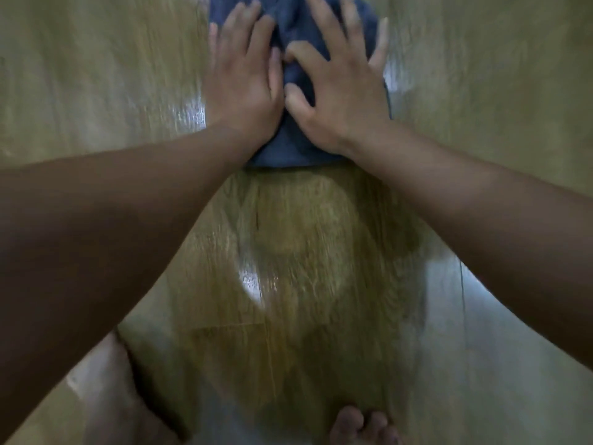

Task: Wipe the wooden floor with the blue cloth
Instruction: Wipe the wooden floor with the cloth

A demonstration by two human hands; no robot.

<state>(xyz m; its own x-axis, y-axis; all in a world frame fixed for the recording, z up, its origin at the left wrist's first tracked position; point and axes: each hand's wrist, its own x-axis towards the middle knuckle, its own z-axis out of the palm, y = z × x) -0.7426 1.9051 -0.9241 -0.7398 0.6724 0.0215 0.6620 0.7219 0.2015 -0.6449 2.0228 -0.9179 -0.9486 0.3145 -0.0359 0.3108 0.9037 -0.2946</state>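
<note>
I have the blue cloth (290, 152) on the wooden floor (288, 252) at the far centre of my view, bunched into a soft pad under both palms. My left hand (240, 88) lies flat on its left half and my right hand (341, 94) on its right half, the two almost touching. Neither grip is clenched: the fingers spread and press down rather than close round anything (the right forefinger and thumb bend a little into a fold, no more than that).

I judge the cloth light, limp and probably damp, so it will crumple and slip out from under a loose palm. The best hold is weight through the heels of both hands at its near edge, with the fingers pinning the far part. The boards show a pale wet sheen (252, 284) near me, so they may be slippery. Bare toes (362, 425) at the near right and what looks like a leg (102, 406) at the near left limit how far back I can pull.
</note>
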